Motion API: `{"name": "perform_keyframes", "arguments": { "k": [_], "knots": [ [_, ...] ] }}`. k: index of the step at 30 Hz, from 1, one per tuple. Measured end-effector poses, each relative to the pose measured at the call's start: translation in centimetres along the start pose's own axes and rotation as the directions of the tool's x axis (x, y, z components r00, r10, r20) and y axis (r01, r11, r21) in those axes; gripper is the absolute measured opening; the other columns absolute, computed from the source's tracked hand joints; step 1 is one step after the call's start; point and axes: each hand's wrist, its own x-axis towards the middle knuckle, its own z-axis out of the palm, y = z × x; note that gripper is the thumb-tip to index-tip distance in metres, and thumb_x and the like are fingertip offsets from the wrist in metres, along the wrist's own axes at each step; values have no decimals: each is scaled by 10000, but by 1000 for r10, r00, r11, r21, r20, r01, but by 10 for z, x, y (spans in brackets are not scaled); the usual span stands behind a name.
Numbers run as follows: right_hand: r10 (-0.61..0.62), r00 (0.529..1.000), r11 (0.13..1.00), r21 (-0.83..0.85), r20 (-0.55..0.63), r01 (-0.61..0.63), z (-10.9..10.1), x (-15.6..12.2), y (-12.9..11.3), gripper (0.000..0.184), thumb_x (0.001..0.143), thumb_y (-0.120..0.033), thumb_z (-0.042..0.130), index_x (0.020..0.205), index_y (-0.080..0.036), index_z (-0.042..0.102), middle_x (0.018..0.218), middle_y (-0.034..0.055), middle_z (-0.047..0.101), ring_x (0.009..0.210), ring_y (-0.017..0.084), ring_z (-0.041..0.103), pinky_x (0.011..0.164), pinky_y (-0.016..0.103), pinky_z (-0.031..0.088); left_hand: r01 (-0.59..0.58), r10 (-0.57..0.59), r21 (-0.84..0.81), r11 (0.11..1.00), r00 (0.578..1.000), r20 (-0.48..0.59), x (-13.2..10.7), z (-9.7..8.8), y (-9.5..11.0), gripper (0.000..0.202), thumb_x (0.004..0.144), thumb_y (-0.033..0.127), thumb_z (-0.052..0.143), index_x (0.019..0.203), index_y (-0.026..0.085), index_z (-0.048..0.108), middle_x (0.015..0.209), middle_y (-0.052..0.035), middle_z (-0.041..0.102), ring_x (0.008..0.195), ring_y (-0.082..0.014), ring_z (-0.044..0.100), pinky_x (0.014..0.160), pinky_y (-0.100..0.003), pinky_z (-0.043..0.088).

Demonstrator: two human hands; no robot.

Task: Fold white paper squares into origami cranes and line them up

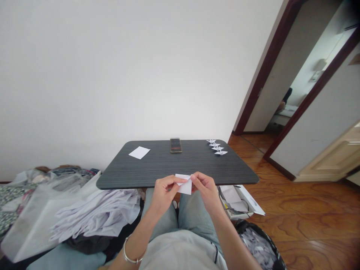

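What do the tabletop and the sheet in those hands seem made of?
The sheet looks like thin matte white paper, with a sharp crease. The tabletop looks like dark grey laminate, with fine wood-like streaks; its core can't be seen.

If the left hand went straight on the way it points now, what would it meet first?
It would probably meet the folded white paper first, because the left hand already seems to pinch it. Just beyond the paper is the right hand, though the depth is hard to judge.
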Motion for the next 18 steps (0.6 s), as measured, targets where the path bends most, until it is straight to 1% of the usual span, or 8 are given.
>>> {"name": "perform_keyframes", "arguments": {
  "k": [4,10,12,14,16,18],
  "knots": [
    [3,1000,999,-32,6,-2,-1,0,-1,283,741,-402,641,605,-161,584,508,-27,540,471,95,470,466,198,391,-7,7,38,999,1000,1,0,0,0,284,732,74,491,800,174,749,707,-40,690,594,-124,560,531,-200,365],
    [9,1000,1000,-9,-4,-9,-2,1,1,287,739,-403,637,591,-164,575,498,-31,534,457,93,467,455,199,389,20,-21,25,999,999,36,3,-2,-7,246,746,111,509,783,158,748,698,-48,668,607,-130,554,548,-210,374],
    [1,1000,1000,-10,-7,-1,-3,2,3,292,737,-401,638,581,-163,573,469,-39,514,436,88,453,442,195,374,53,-51,-36,998,997,66,3,-3,-7,219,751,137,533,808,158,743,732,-50,664,645,-136,564,574,-212,395],
    [-5,1000,1000,-12,-17,5,-3,3,4,294,741,-399,635,578,-163,571,457,-42,505,424,84,446,434,194,365,103,-87,-154,983,990,110,2,-3,-3,207,755,169,550,857,161,730,793,-53,663,693,-146,576,612,-223,427],
    [-6,1000,1000,-13,-29,6,-2,4,5,292,744,-396,633,578,-163,568,460,-42,505,424,84,447,431,193,365,133,-98,-243,961,984,152,1,-3,1,209,764,230,567,890,158,719,816,-56,656,705,-154,571,610,-233,443],
    [-4,1000,1000,-7,-31,4,-1,3,5,290,742,-393,636,578,-164,565,462,-44,504,423,84,447,429,193,368,154,-121,-262,953,983,137,0,-3,3,218,772,285,578,856,143,722,791,-59,660,700,-152,566,614,-231,438]
  ]
}}
